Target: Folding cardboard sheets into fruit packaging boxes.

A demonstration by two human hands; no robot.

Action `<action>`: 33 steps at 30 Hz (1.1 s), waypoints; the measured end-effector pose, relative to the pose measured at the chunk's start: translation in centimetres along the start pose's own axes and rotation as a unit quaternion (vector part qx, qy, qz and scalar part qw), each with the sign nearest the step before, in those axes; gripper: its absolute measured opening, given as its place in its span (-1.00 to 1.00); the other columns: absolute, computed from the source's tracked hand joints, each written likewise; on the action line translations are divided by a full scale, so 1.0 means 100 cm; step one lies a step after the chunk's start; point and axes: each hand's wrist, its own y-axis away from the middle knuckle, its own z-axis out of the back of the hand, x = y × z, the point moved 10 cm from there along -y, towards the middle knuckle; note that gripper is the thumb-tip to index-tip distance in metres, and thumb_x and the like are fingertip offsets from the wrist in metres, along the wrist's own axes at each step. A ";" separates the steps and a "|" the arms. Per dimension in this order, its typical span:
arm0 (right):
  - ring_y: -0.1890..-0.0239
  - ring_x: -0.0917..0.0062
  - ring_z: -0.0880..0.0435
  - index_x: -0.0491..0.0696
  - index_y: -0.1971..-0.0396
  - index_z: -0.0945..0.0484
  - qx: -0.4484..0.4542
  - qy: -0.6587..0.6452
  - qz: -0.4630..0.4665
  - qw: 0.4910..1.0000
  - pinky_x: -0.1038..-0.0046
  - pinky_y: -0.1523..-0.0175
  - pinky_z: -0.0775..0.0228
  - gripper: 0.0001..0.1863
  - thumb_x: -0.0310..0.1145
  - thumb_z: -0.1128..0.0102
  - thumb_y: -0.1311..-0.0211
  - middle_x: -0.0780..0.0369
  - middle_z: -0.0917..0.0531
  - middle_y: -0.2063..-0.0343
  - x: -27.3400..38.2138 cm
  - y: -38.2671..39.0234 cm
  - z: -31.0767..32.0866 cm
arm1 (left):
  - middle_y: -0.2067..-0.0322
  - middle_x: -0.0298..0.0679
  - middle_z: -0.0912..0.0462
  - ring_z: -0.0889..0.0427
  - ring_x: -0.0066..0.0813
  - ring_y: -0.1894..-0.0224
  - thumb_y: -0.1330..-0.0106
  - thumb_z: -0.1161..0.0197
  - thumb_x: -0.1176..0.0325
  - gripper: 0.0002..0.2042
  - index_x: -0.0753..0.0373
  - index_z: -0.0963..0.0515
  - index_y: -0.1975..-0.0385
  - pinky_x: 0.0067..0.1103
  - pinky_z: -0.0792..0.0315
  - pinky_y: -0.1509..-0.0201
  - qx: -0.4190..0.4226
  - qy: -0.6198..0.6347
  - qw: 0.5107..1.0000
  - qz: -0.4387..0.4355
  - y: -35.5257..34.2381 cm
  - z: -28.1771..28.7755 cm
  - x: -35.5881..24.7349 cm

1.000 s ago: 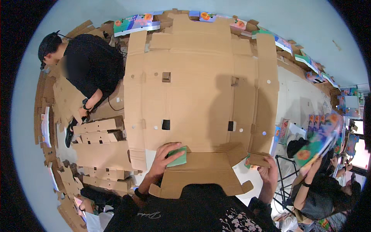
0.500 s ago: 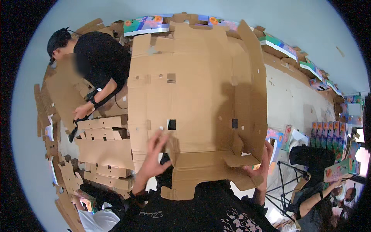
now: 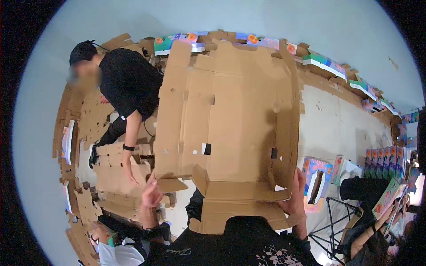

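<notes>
A large brown cardboard box blank [image 3: 239, 119] with square cut-outs fills the centre, its right side and near corner folded upward. My left hand [image 3: 151, 197] grips its lower-left corner, at a small side flap [image 3: 172, 185]. My right hand [image 3: 293, 199] holds the lower-right folded side, its fingers partly behind the cardboard. The wide near flap [image 3: 239, 213] lies against the front of my black shirt.
A co-worker [image 3: 124, 84] in black bends at the left over stacked flat cardboard [image 3: 115, 175]. Others work at lower left [image 3: 115, 252] and right [image 3: 368, 239]. A black folding frame [image 3: 328, 221], printed boxes [image 3: 384, 164] and cardboard strips along the wall [image 3: 324, 64] surround me.
The blank's right side has folded upward, and its left flap is now slightly raised. My left hand has moved down and left onto the corner. The co-worker's arm has swung toward the stacked cardboard.
</notes>
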 end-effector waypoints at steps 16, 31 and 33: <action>-0.14 0.27 -0.53 0.03 -0.15 -0.58 -0.009 0.071 0.226 0.971 0.19 -0.20 -0.42 -0.28 -0.59 -0.38 0.21 0.26 -0.54 -0.20 0.063 -0.027 -0.005 | -0.39 -0.16 -0.35 -0.37 -0.05 -0.36 0.12 -0.35 0.38 -0.22 0.17 -0.43 -0.30 -0.20 -0.26 -0.35 0.181 -0.662 0.559 -0.465 -0.012 -0.227 -0.024; -0.46 0.30 -0.21 0.09 -0.34 -0.38 0.321 0.150 0.244 0.903 0.11 -0.52 -0.05 -0.26 -0.29 -0.25 -0.04 0.27 -0.21 -0.48 0.059 0.040 -0.035 | -0.46 -0.28 -0.23 -0.08 -0.30 -0.53 -0.10 -0.40 0.37 -0.26 0.12 -0.32 -0.37 -0.19 -0.07 -0.55 0.423 -0.801 0.376 -0.195 0.025 -0.218 0.031; -0.48 0.27 -0.16 0.08 -0.35 -0.37 0.342 0.147 0.225 0.900 0.09 -0.53 0.01 -0.23 -0.24 -0.30 -0.02 0.24 -0.19 -0.48 0.052 0.045 -0.041 | -0.48 -0.30 -0.19 -0.02 -0.35 -0.54 0.03 -0.48 0.39 -0.07 0.10 -0.19 -0.45 -0.11 0.00 -0.55 0.435 -0.786 0.400 -0.182 0.022 -0.216 0.036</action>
